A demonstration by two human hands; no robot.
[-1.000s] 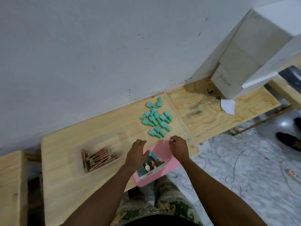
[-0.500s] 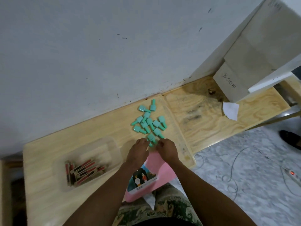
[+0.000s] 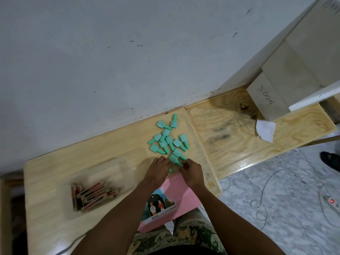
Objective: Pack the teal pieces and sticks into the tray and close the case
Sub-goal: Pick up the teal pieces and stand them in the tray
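Several teal pieces (image 3: 169,138) lie in a loose heap on the wooden table (image 3: 55,168), near the wall. My left hand (image 3: 157,171) and my right hand (image 3: 192,172) meet at the near end of the heap, fingers curled on the closest teal piece (image 3: 174,160). A bit of teal shows under my left fingers. A clear plastic tray (image 3: 103,173) at the left holds several red and black sticks (image 3: 92,196). The pink case (image 3: 176,192), with a picture on its lid, lies flat at the table's front edge under my wrists.
A second plywood table (image 3: 248,137) joins on the right, bearing a white box (image 3: 272,100) marked with writing and a white paper scrap (image 3: 265,129). The wall runs right behind the tables. Cables and a power strip (image 3: 331,201) lie on the marble floor.
Both hands left the pink case and moved forward to the near end of the teal heap, where their fingers closed around the closest pieces.
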